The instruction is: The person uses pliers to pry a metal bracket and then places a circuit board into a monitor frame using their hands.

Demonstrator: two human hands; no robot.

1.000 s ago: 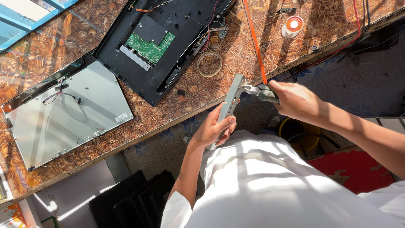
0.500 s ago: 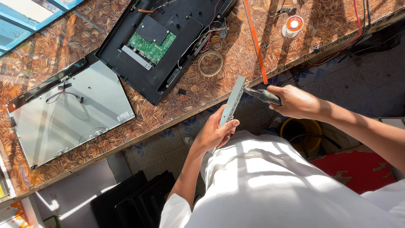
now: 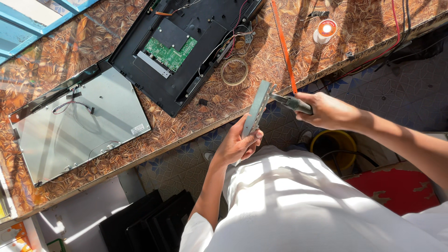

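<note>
My left hand grips the lower end of a long grey metal bracket, holding it upright over the table's front edge. My right hand is closed on the handle of a screwdriver, whose tip meets the upper part of the bracket. Behind them on the patterned brown table lies an opened black monitor housing with a green circuit board inside. A bare silver display panel rests at the left.
A roll of clear tape, an orange strip, a white and red solder spool and red and black wires lie on the table. Below are a yellow bucket, a red surface and black panels.
The bracket and both hands have shifted slightly; the screwdriver tip has stayed against the bracket's upper part. The camera view has drifted a little.
</note>
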